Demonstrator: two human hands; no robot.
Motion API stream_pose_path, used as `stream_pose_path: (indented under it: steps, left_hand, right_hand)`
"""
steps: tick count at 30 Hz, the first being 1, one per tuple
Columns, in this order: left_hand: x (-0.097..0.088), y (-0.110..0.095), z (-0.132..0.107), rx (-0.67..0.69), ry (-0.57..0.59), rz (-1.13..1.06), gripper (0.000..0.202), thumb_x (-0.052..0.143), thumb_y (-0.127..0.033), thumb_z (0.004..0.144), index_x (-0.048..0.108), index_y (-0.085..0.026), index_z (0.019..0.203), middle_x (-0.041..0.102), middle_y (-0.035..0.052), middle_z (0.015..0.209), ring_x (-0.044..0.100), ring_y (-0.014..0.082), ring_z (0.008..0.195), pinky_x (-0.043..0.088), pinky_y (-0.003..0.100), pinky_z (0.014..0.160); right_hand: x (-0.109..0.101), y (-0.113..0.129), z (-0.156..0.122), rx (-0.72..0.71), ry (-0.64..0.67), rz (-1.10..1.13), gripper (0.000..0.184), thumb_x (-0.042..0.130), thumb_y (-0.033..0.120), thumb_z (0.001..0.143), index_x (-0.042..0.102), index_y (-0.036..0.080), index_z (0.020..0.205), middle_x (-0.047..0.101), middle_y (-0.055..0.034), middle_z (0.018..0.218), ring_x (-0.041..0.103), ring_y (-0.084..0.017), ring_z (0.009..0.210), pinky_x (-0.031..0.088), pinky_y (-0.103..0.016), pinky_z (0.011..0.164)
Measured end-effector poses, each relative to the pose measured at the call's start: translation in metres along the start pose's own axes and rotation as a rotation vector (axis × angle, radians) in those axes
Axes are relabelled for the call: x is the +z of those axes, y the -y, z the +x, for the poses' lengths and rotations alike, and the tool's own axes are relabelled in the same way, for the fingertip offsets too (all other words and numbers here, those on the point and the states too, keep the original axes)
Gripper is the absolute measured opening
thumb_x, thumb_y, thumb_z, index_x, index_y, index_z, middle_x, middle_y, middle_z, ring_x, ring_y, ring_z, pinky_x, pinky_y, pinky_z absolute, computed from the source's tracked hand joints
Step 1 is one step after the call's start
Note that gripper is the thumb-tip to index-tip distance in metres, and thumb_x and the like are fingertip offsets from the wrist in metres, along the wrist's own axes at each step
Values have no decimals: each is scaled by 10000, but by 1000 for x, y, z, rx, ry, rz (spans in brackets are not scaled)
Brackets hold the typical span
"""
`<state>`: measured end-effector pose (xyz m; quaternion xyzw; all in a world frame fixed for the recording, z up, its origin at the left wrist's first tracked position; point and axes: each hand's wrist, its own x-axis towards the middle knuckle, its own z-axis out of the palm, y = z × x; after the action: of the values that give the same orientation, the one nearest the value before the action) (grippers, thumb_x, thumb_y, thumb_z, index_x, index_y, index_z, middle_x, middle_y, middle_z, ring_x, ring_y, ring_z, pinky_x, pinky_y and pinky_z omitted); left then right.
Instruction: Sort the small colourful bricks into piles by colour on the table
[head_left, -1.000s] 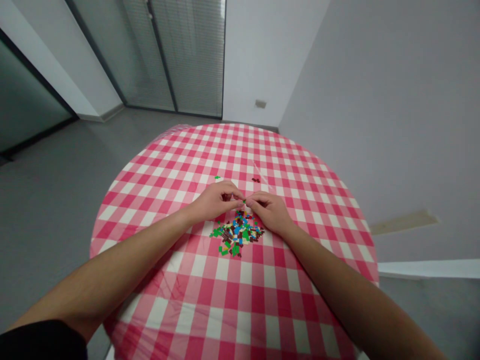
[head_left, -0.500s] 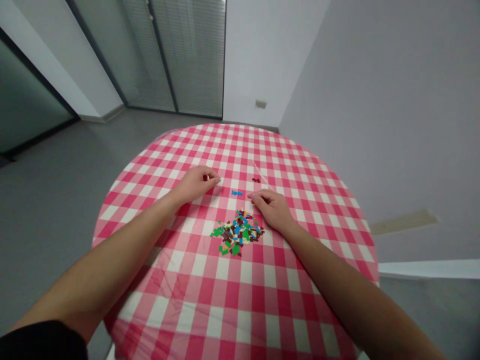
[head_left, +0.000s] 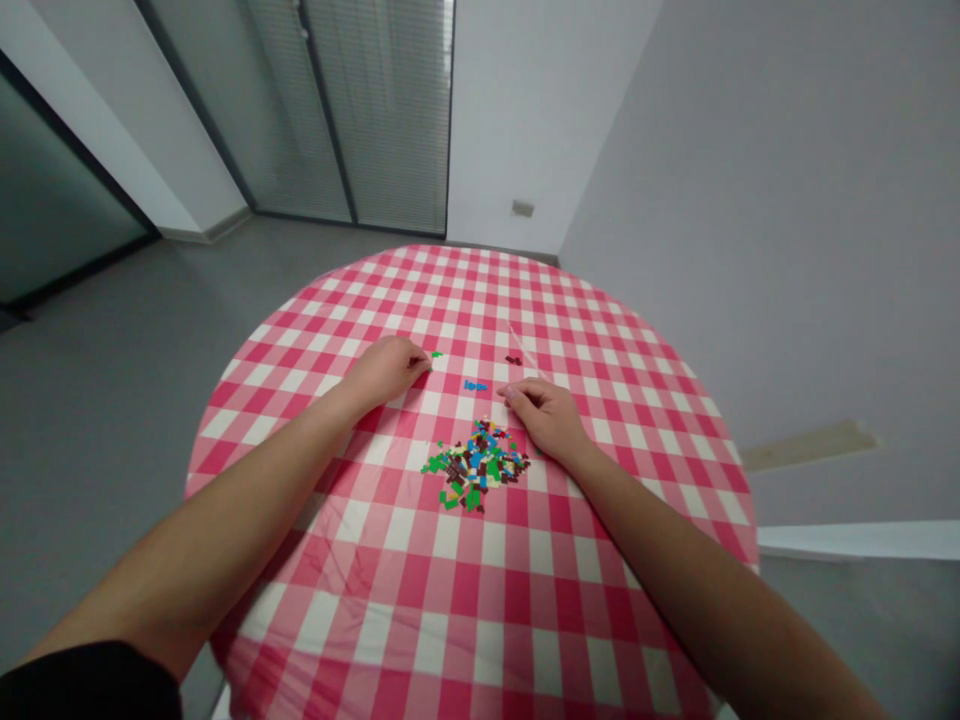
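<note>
Left hand point(head_left: 386, 370) fingers curled, seemingly empty, beside tiny green brick point(head_left: 436, 354); right hand point(head_left: 544, 418) likewise near blue bricks point(head_left: 474, 385); mixed brick pile point(head_left: 476, 468).

A plain black sleeve point(head_left: 90, 685) covers the person's left upper arm, its edge ending in a clean line near the elbow at the lower corner of the frame. Below it, the left forearm point(head_left: 225, 520) is bare, tapering smoothly to a slim wrist and an uncovered left hand point(head_left: 384, 372). The right forearm point(head_left: 675, 540) matches it, long and bare, with a right hand point(head_left: 544, 418) whose slender fingers point(head_left: 521, 392) end in short, pale nails, and neither wrist wears anything.
</note>
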<state>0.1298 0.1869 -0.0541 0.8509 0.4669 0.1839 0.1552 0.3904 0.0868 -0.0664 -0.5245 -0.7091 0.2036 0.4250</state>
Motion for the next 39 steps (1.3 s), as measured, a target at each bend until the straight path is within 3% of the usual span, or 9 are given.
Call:
stream_pose_path:
  steps: [8, 16, 24, 35, 39]
  left_hand:
    - [0, 0, -1, -58, 29, -43, 184, 583, -270, 789, 738, -180, 832, 730, 73, 818, 609, 174, 698, 397, 278, 619]
    - [17, -1, 4, -73, -94, 16, 219, 574, -332, 845, 681, -175, 737, 698, 79, 778, 584, 188, 697, 372, 302, 612]
    - [19, -4, 5, -85, -135, 32, 200, 579, -327, 855, 643, -175, 741, 676, 82, 777, 571, 202, 718, 371, 305, 630]
    - [16, -2, 4, -86, -128, 2, 191, 580, -306, 825, 655, -172, 711, 672, 70, 747, 575, 193, 698, 370, 299, 615]
    - [11, -11, -2, -52, -7, -171, 175, 583, -294, 813, 646, -167, 710, 656, 44, 693, 561, 158, 634, 369, 276, 589]
  right_hand:
    - [1, 0, -1, -14, -2, 0, 260, 565, 366, 902, 748, 201, 823, 760, -58, 807, 700, -203, 751, 545, -326, 686]
    - [1, 0, -1, -14, 2, -1, 250, 572, 347, 895, 749, 195, 808, 761, -64, 815, 704, -210, 761, 542, -320, 684]
    - [0, 3, 0, -19, 18, -8, 238, 571, 332, 893, 738, 193, 794, 752, -62, 804, 695, -206, 751, 525, -314, 679]
    - [-14, 3, 3, 84, 475, 48, 150, 658, 261, 787, 760, 177, 858, 732, -58, 805, 648, -151, 682, 490, -254, 606]
    - [-31, -1, 4, 132, 631, 36, 160, 644, 217, 753, 765, 188, 853, 726, -45, 787, 629, -142, 664, 478, -254, 596]
